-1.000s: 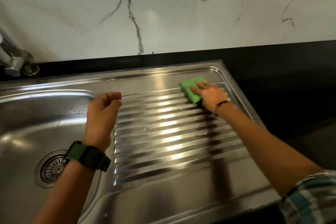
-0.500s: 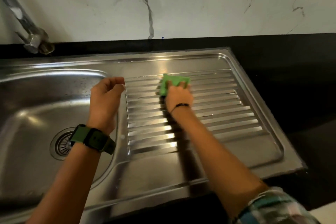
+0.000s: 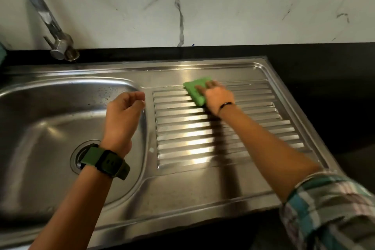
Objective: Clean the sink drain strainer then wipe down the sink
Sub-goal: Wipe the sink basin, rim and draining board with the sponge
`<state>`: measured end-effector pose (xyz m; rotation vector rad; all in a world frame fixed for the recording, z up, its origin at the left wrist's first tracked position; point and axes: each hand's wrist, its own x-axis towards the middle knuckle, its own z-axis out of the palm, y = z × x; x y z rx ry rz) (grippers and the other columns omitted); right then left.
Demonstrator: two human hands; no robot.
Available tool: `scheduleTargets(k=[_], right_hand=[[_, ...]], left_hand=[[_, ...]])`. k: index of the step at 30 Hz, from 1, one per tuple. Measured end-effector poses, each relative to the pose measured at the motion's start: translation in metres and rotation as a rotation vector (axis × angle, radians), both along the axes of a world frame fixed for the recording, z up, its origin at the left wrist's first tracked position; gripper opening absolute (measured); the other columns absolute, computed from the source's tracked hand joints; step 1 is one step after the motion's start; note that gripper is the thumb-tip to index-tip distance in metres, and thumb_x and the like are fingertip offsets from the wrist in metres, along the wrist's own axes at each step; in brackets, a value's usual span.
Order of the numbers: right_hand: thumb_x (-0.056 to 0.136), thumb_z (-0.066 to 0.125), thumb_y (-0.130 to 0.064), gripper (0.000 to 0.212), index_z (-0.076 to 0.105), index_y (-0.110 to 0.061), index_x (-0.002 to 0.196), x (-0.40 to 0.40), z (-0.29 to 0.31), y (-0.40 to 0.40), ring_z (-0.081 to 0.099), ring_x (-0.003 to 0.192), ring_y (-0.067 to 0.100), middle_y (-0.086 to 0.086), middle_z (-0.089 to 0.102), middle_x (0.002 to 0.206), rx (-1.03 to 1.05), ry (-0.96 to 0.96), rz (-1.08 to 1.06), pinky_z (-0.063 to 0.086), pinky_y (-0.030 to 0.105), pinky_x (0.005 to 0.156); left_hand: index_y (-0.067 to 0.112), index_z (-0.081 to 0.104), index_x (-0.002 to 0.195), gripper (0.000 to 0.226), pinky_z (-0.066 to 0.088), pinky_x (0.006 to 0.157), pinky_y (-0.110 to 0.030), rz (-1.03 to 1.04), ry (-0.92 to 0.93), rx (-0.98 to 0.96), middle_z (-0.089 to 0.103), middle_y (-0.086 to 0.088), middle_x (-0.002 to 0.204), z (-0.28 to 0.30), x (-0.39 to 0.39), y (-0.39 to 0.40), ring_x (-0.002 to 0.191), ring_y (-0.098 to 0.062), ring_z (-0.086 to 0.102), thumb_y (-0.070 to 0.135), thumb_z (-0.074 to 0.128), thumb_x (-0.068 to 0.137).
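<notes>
A stainless steel sink (image 3: 182, 195) with a basin on the left and a ribbed drainboard (image 3: 253, 128) on the right fills the view. My right hand (image 3: 218, 96) presses a green sponge (image 3: 194, 91) flat onto the far ribs of the drainboard, fingers lying on top of it. My left hand (image 3: 123, 115), with a green watch on the wrist, hovers over the basin's right rim, fingers loosely curled and holding nothing. The round drain strainer (image 3: 78, 158) sits in the basin floor, partly hidden by my left wrist.
A curved metal tap (image 3: 46, 20) rises at the back left. Black countertop (image 3: 324, 79) surrounds the sink at the back and right. A white marble wall (image 3: 223, 6) stands behind. Water droplets speckle the basin's far wall.
My right hand slid the sponge left along the far ribs, then back a little to the right. The left hand stayed hovering over the basin rim. The camera view shifted.
</notes>
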<state>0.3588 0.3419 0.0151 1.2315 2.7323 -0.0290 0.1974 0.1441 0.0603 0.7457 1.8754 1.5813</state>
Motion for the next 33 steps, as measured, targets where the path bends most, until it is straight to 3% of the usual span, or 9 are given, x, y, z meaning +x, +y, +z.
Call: scheduleTargets(k=[3,6,8,11,19,30,33], right_hand=[[0.093,0.039,-0.013,0.047,0.038,-0.021,0.139,0.063,0.008,0.048,0.034,0.134,0.036,0.019,0.040,0.143,0.014,-0.073,-0.266,0.033,0.045,0.110],[0.088,0.049,-0.017,0.051,0.039,-0.007,0.137,0.106,0.012,0.065,0.026,0.137,0.036,0.020,0.032,0.146,0.083,-0.172,-0.477,0.029,0.046,0.111],[0.083,0.058,-0.022,0.065,0.032,0.000,0.138,0.114,0.016,0.070,0.029,0.136,0.038,0.023,0.032,0.145,0.025,-0.142,-0.578,0.032,0.047,0.110],[0.083,0.059,-0.019,0.061,0.034,0.004,0.134,0.107,0.020,0.075,0.046,0.121,0.042,0.028,0.049,0.130,-0.073,-0.001,-0.637,0.042,0.047,0.102],[0.092,0.044,-0.024,0.039,0.051,0.000,0.122,0.071,0.027,0.064,0.051,0.115,0.040,0.025,0.055,0.124,-0.059,-0.011,-0.565,0.041,0.045,0.098],[0.087,0.047,-0.030,0.039,0.057,-0.007,0.116,-0.051,0.029,-0.021,0.057,0.110,0.036,0.018,0.061,0.119,-0.072,0.060,-0.225,0.047,0.040,0.091],[0.087,0.047,-0.030,0.036,0.060,-0.009,0.114,-0.096,0.025,-0.057,0.059,0.107,0.034,0.015,0.064,0.117,-0.070,0.112,-0.092,0.047,0.039,0.090]], left_hand=[[0.029,0.061,0.094,0.021,0.040,0.066,-0.010,-0.004,-0.017,-0.015,0.063,0.013,0.093,-0.002,0.002,-0.003,0.086,0.002,0.058,0.010,0.052,0.088],[0.032,0.061,0.086,0.026,0.045,0.058,-0.005,-0.010,-0.013,-0.007,0.064,0.014,0.087,-0.002,0.005,-0.007,0.074,0.011,0.060,0.007,0.051,0.088],[0.032,0.061,0.082,0.029,0.043,0.056,0.000,-0.015,-0.011,0.013,0.064,0.014,0.084,-0.002,0.005,-0.011,0.068,0.016,0.059,0.005,0.051,0.087],[0.032,0.061,0.087,0.026,0.042,0.065,-0.008,-0.010,-0.006,-0.003,0.064,0.011,0.091,-0.002,0.002,-0.016,0.081,0.006,0.060,0.008,0.051,0.088],[0.033,0.061,0.086,0.026,0.040,0.069,-0.012,0.021,-0.060,-0.001,0.064,0.012,0.093,-0.004,-0.002,-0.024,0.089,0.000,0.058,0.009,0.052,0.088],[0.036,0.060,0.088,0.027,0.042,0.062,-0.005,-0.021,-0.062,0.019,0.063,0.014,0.093,-0.001,0.000,-0.019,0.085,0.006,0.058,0.010,0.051,0.089],[0.036,0.061,0.085,0.029,0.041,0.067,-0.011,0.044,-0.051,0.050,0.064,0.012,0.093,0.000,-0.003,-0.020,0.087,0.002,0.058,0.009,0.052,0.087]])
